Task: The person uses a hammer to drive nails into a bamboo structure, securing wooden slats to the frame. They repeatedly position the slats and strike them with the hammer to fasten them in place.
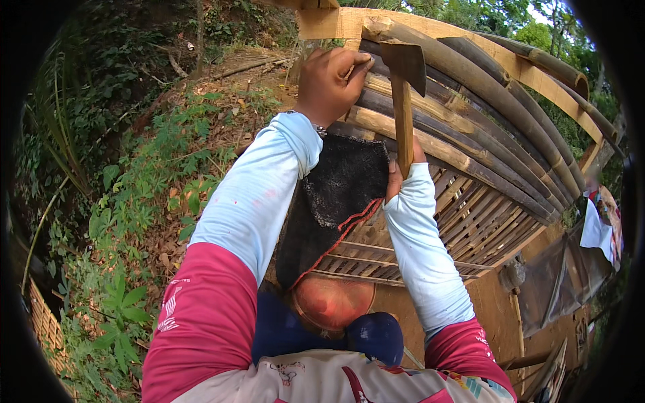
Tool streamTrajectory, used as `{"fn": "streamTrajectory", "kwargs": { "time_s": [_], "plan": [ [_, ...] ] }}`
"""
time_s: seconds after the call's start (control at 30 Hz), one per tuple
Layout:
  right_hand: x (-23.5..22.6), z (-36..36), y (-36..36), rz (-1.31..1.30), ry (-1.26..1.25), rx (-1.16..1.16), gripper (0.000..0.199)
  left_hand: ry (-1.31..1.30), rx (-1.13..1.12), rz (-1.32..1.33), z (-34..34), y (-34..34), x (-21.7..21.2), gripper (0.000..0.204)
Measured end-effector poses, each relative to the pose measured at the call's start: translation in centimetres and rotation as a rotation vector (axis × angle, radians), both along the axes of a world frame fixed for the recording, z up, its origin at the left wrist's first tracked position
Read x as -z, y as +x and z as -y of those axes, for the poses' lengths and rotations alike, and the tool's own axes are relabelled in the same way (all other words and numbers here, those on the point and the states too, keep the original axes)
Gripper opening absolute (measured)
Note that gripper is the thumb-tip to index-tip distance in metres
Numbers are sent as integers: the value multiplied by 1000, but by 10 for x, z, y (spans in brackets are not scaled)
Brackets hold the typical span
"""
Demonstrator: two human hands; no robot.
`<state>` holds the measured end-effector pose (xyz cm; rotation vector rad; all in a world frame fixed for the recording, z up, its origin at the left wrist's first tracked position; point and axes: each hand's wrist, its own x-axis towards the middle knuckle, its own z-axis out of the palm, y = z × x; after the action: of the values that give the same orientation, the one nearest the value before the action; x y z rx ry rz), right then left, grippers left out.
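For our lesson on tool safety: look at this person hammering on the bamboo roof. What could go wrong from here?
1. The left hand grips the bamboo poles right beside the hammer head, so a stray blow could strike its fingers.
2. The right hand holds the wooden handle near its lower end; the hammer could twist or slip.
3. The black cloth lies loose on the slats and may slide off.

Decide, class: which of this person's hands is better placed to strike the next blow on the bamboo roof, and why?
Probably the right hand: it grips the hammer by its wooden handle, head raised beside the bamboo poles. The left hand is pressed against the pole ends, holding no tool.
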<state>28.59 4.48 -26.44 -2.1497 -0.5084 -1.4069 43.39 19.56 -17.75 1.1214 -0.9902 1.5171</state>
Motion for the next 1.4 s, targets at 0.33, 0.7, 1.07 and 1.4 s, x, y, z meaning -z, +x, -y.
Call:
{"fn": "streamTrajectory", "kwargs": {
  "time_s": [0.33, 0.7, 1.07, 1.4],
  "plan": [
    [1, -3, -11, -53, 3, 47, 49, -16, -11, 27, 0, 0, 2, 9],
    [8, 5, -15, -83, 81, 11, 51, -91, 136, -77, 4, 1, 12, 15],
    [7, 4, 10, 47, 46, -26, 47, -161, 386, -395, 8, -12, 14, 12],
    [5, 0, 3, 12, 72, -84, 49, -189, 381, -385, 9, -7, 14, 15]
  ]
}}
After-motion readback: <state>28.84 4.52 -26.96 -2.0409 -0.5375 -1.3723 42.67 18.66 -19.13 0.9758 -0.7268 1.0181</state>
